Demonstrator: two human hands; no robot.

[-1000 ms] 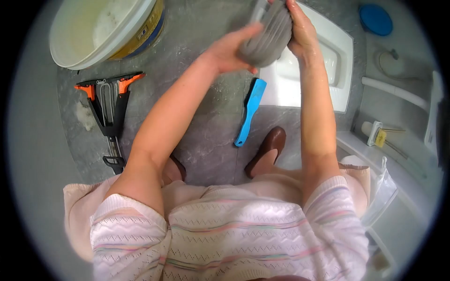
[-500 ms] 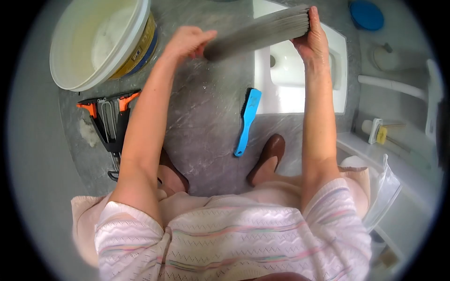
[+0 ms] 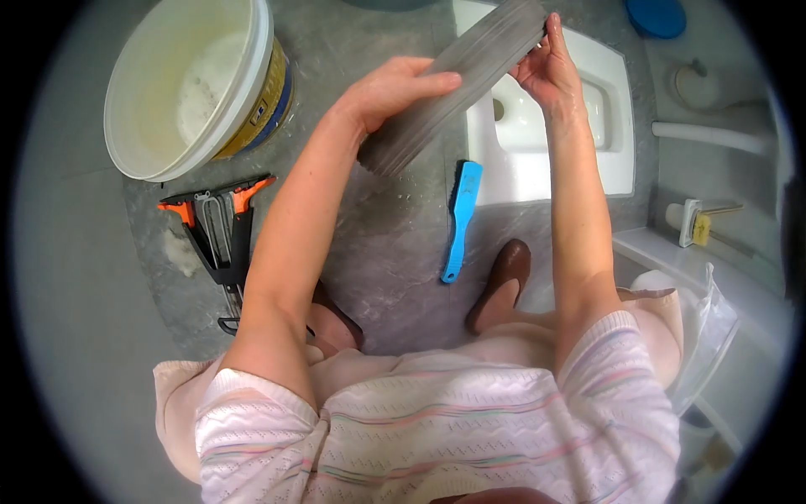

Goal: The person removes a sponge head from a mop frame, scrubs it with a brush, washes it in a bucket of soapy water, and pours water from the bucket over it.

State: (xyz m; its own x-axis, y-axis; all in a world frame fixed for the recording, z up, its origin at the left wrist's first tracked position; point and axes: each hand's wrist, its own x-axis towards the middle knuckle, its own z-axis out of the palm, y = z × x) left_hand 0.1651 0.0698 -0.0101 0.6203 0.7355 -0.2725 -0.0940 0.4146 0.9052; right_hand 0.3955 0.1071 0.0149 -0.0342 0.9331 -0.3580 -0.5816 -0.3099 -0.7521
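Observation:
A long, flat grey ridged piece (image 3: 457, 88), whose exact kind I cannot make out, is held slantwise above the floor and partly over the white squat toilet (image 3: 546, 181). My left hand (image 3: 395, 92) is closed on its near-left part, with the thumb lying across the top and the other fingers partly hidden. My right hand (image 3: 550, 71) grips the far upper end from the right side, palm turned up. Below the piece lies a blue scrubbing brush (image 3: 461, 218) with dark bristles on the grey tile floor, touched by neither hand.
At the upper left stands a large white bucket (image 3: 134, 147) with cloudy liquid inside. Near it lies a black and orange folding frame (image 3: 222, 235). A blue round lid or basin (image 3: 656, 17) is at the top right. A white pipe (image 3: 709, 136) and a ledge (image 3: 663, 256) run along the right.
My left hand has moved right and down the grey piece, its thumb now over the top. The piece has tilted more steeply, its left end lower. The whole view has shifted slightly.

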